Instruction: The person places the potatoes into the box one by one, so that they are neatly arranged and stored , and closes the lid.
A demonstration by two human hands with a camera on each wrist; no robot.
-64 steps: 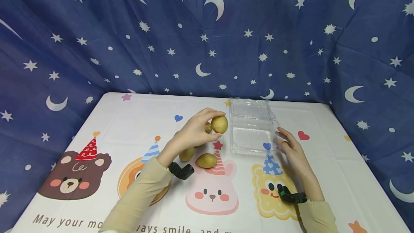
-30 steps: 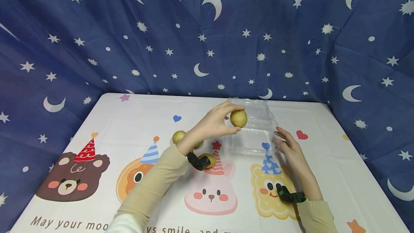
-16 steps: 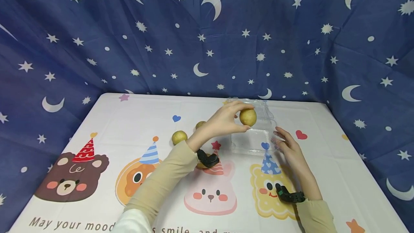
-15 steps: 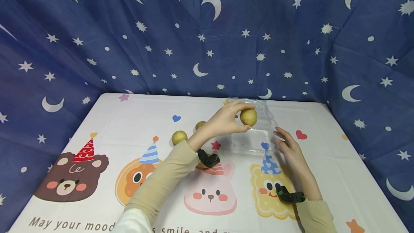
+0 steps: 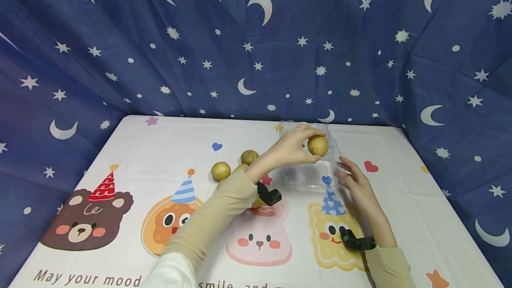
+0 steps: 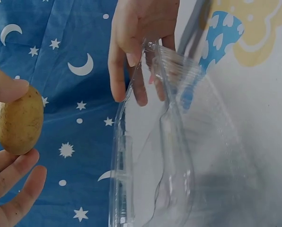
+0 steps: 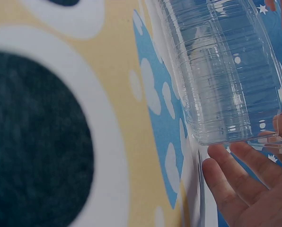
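My left hand point(image 5: 294, 149) pinches a potato point(image 5: 318, 146) between thumb and fingers, above the clear plastic container point(image 5: 296, 183). In the left wrist view the potato point(image 6: 20, 122) is at the left, the thumb on its top and fingertips under it. The container lies open, its lid point(image 5: 287, 132) folded back. My right hand point(image 5: 358, 183) is at the container's right side, its fairly straight fingers against the wall and rim. In the right wrist view its fingertips point(image 7: 217, 152) meet the clear wall point(image 7: 216, 94). No potato shows inside the container.
Several more potatoes lie left of the container, among them one potato point(image 5: 221, 171) at the left and another potato point(image 5: 250, 157) behind; the left forearm partly hides the others. A printed white cloth point(image 5: 180, 141) covers the table. A blue curtain point(image 5: 192, 79) hangs behind it.
My left hand has moved right with the potato, from left of the container to above it. My right hand has stayed at the container's side. More of the lying potatoes show behind the left arm.
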